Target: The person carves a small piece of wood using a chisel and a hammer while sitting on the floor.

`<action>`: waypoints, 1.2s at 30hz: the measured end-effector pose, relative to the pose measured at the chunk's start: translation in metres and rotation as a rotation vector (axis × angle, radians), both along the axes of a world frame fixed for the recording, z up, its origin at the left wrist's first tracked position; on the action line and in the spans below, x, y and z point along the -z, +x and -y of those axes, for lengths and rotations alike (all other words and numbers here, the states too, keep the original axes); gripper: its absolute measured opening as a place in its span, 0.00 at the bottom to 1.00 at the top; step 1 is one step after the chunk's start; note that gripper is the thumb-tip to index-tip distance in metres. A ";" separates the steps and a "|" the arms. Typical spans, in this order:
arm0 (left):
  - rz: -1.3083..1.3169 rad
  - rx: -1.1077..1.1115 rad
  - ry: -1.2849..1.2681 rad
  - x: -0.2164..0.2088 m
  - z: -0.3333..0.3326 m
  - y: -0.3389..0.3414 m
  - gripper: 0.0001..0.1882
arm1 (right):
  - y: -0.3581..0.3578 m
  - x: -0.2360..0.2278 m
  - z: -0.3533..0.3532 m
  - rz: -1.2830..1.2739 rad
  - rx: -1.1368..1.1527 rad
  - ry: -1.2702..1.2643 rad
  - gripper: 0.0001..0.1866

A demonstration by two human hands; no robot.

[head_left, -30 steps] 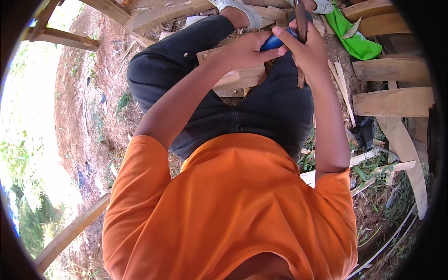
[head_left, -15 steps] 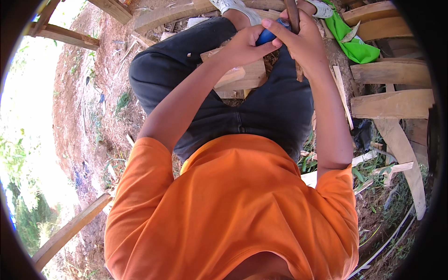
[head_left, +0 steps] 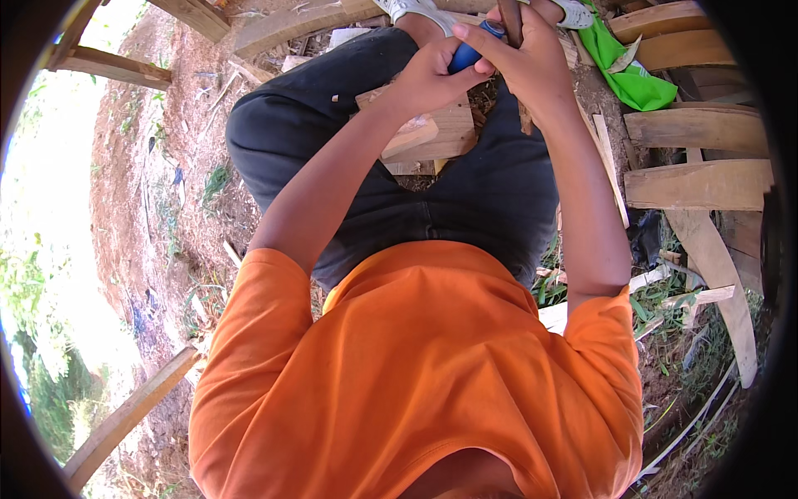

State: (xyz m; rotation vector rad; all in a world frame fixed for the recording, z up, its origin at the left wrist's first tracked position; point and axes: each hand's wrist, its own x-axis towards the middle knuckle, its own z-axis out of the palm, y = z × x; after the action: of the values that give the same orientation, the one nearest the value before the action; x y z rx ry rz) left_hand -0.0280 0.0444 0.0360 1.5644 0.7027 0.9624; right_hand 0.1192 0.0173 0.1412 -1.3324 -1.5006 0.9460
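Both hands together at upper centre, above the lap; left hand [head_left: 428,81] closed around a blue rounded object [head_left: 466,57], thumb along its near side; right hand [head_left: 534,68] wrapped round a dark brown bar [head_left: 511,25], which rises past the fingers toward the top edge; the right thumb reaches across to the top of the blue object (whether it presses or merely rests, cannot tell); blue object lies between the two hands, just beside the bar; contact between these two is hidden by the fingers.

Beneath the hands, between the legs in dark trousers [head_left: 287,137]: a wooden block [head_left: 453,129], with a smaller pale block [head_left: 413,138] lying against it, partly behind the left forearm; at right, a bright green bag [head_left: 640,86], crumpled, near a curved plank [head_left: 698,130]; a second curved plank [head_left: 698,185] just below that one.
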 end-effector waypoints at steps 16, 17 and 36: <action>0.074 -0.127 0.030 0.011 0.004 0.009 0.14 | 0.054 -0.011 0.022 -0.045 0.086 -0.114 0.22; 0.065 -0.153 0.025 0.009 0.004 0.011 0.14 | 0.056 -0.012 0.032 -0.109 0.115 -0.049 0.23; -0.137 -0.180 0.035 0.008 0.003 0.019 0.18 | 0.096 -0.007 0.055 -0.117 0.157 -0.088 0.20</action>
State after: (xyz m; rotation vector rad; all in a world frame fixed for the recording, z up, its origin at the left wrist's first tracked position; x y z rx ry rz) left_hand -0.0095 0.0414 0.0279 1.6294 0.9397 1.0099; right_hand 0.2148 -0.0378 0.1485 -1.4113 -1.2591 0.9806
